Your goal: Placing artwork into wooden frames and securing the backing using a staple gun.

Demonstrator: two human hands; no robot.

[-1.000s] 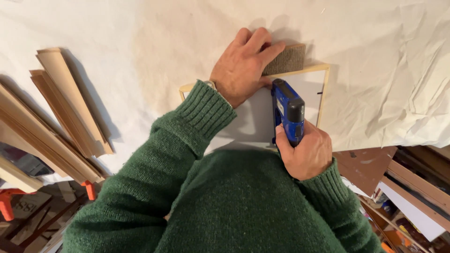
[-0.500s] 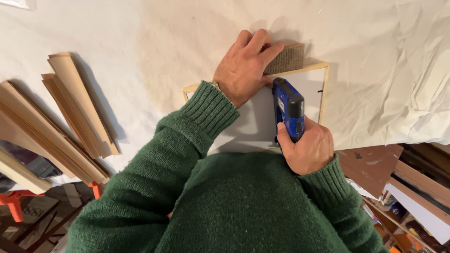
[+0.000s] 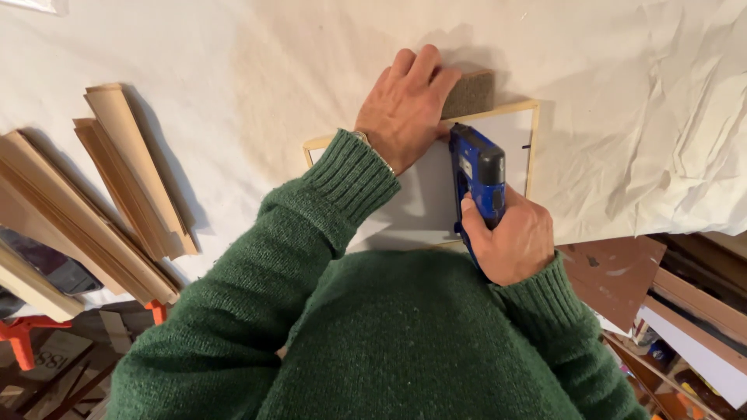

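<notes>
- Left hand [image 3: 405, 105]: laid flat, palm down, fingers spread, on the far rail of the frame [image 3: 533, 148]; the fingertips lap onto a brown block [image 3: 471, 92] that sits against that rail. It grips nothing.
- Right hand [image 3: 510, 241]: closed round the handle of a blue stapler [image 3: 476, 173]; thumb lies along the tool's left side.
- Stapler: stands on the white backing [image 3: 424, 198] inside the frame, nose pointing far, just beside the left hand and close to the far rail. Whether the nose touches the rail cannot be told.
- Frame: pale wood, lies flat on the surface [image 3: 233, 70], which is covered with a creased white cloth. Its near edge is hidden by the green sweater [image 3: 389, 342].
- Small dark mark shows on the backing near the right rail.
- Wooden mouldings [image 3: 117, 179]: stacked at the left of the surface, well apart from the frame.
- Right, below the surface edge: brown board [image 3: 615, 268] and further boards.
- Near left: orange stand [image 3: 23, 334].
</notes>
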